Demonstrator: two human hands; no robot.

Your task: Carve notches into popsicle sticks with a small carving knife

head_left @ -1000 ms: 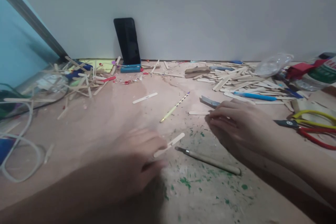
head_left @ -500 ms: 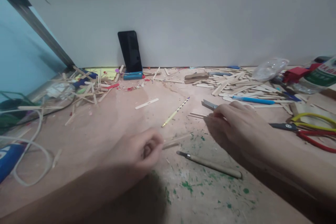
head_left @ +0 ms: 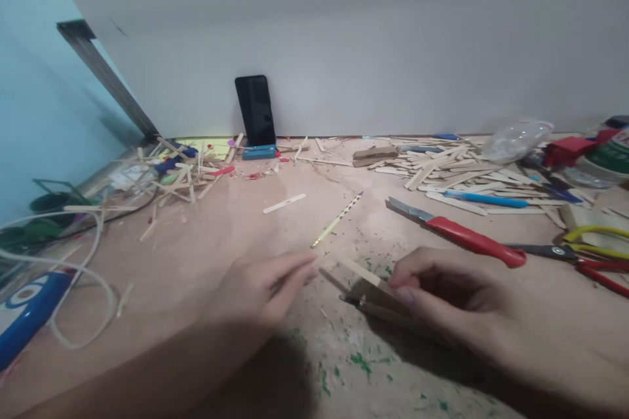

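Observation:
A thin wooden craft stick [head_left: 364,272] is held just above the table between my two hands. My right hand [head_left: 457,301] pinches its near right end between thumb and fingers. My left hand [head_left: 268,291], somewhat blurred, has thumb and fingertips closed at the stick's other end. Below the stick and partly under my right hand lies a wood-handled chisel [head_left: 381,311]. A knife with a red handle [head_left: 472,240] rests on the table just beyond my right hand. The yellow dotted pencil [head_left: 337,219] lies past my left fingertips.
Another craft stick [head_left: 284,203] lies farther back. A heap of sticks [head_left: 442,167] and a blue pen [head_left: 486,199] are at the back right, scissors [head_left: 557,251] at right. A phone [head_left: 255,110] leans on the wall. A white cable [head_left: 101,275] loops at left; green scraps dot the front.
My right hand has let go of the knife, which now lies on the table, and has come nearer to grip the craft stick at my left hand. The view has shifted slightly.

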